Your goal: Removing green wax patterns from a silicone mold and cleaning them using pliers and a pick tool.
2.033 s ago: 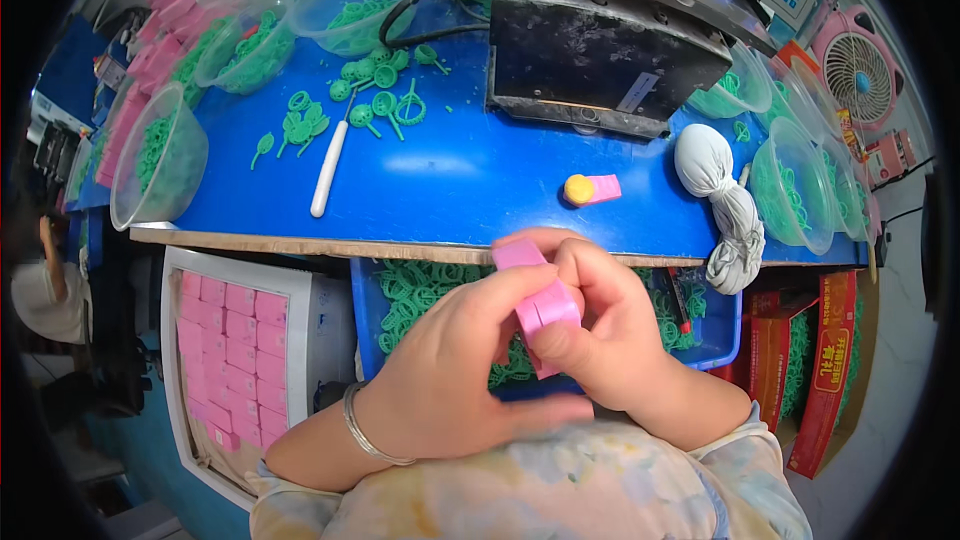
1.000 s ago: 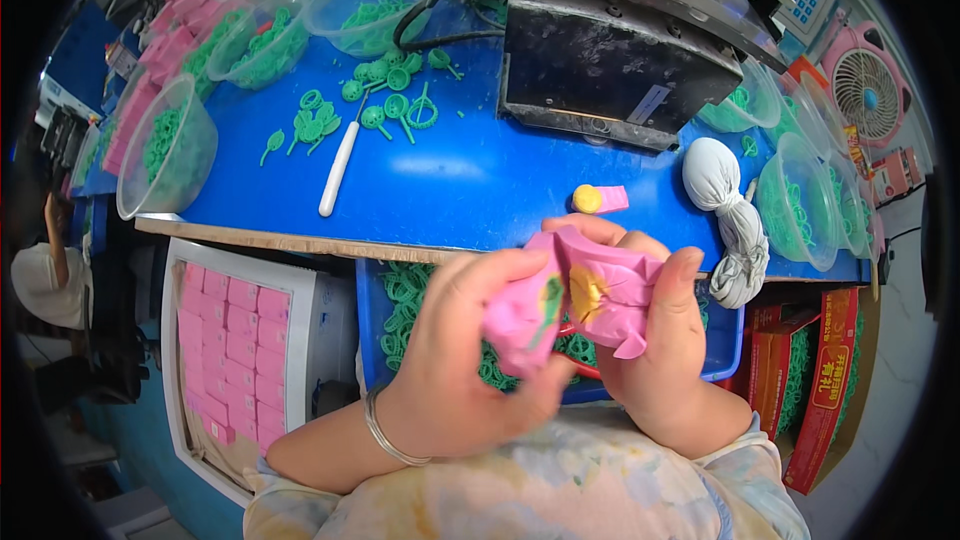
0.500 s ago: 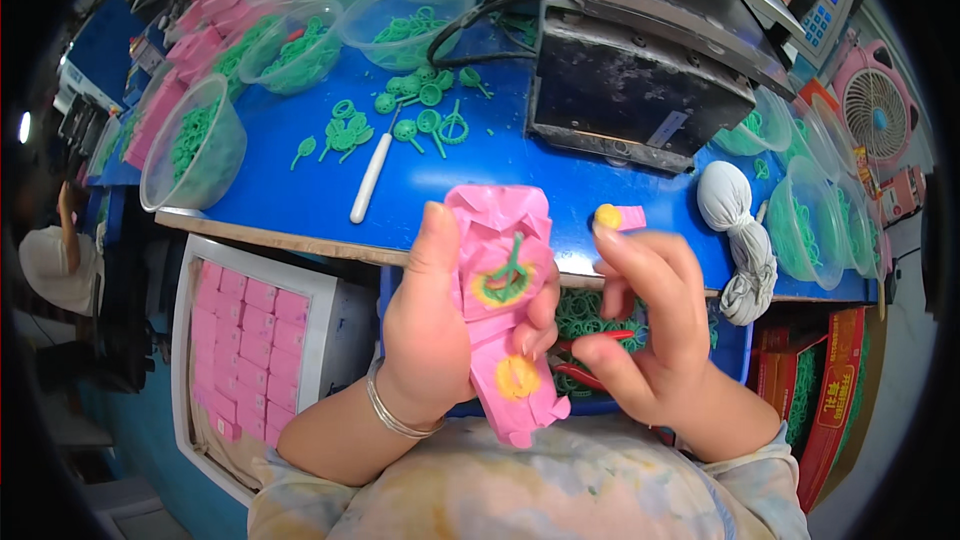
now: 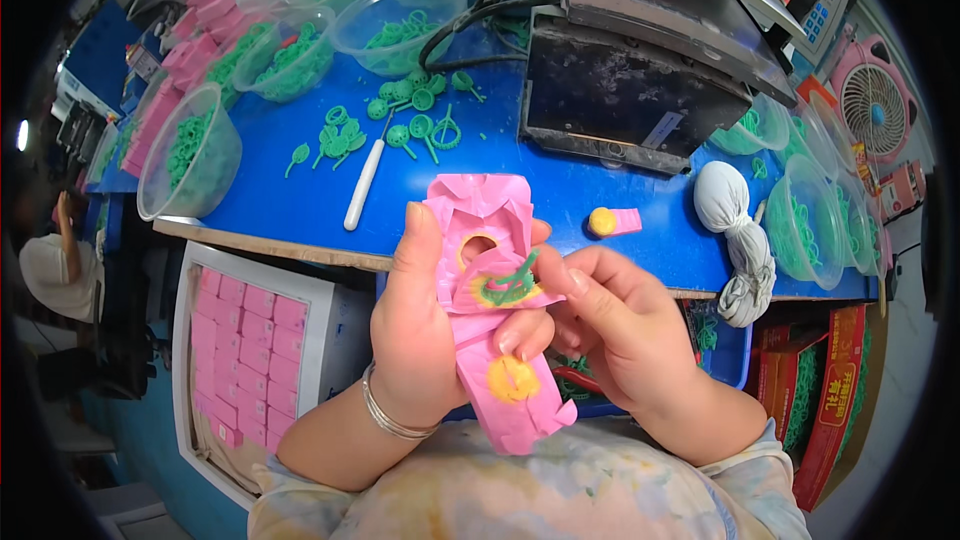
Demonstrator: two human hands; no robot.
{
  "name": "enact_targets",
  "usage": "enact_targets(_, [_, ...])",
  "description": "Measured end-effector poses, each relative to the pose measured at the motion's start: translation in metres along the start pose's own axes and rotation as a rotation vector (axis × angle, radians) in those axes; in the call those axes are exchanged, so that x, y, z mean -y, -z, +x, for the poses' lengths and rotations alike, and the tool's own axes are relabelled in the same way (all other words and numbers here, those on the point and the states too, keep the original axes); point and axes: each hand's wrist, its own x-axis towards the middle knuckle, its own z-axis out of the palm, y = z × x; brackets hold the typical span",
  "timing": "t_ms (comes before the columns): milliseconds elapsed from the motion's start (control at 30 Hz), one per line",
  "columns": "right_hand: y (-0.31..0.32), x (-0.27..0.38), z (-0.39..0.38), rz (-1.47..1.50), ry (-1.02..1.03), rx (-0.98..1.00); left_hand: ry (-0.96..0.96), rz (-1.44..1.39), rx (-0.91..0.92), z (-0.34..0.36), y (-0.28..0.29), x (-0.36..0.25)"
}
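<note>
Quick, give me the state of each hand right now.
Left hand: closed around the opened pink mould.
Right hand: fingers pinching the green ring piece at the mould's yellow cavity.

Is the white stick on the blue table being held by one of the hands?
No, the white stick lies alone on the blue table, while both hands hold the pink mould.

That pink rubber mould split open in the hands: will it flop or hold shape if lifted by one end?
Probably floppy: the pink rubber mould peels open in flaps and bends over the left hand. Likely light, since fingers alone carry it. The green ring piece under the right hand looks thin, perhaps fragile.
</note>
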Motion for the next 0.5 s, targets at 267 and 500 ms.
enact_targets(267, [-0.009, 0.01, 0.001, -0.975, 1.037, 0.029, -0.168, 0.421, -0.092, -0.011, -0.004, 0.013])
enact_targets(500, [-0.011, 0.012, -0.006, -1.264, 1.229, -0.063, -0.82, 1.121, 0.118, 0.005, 0.016, -0.002])
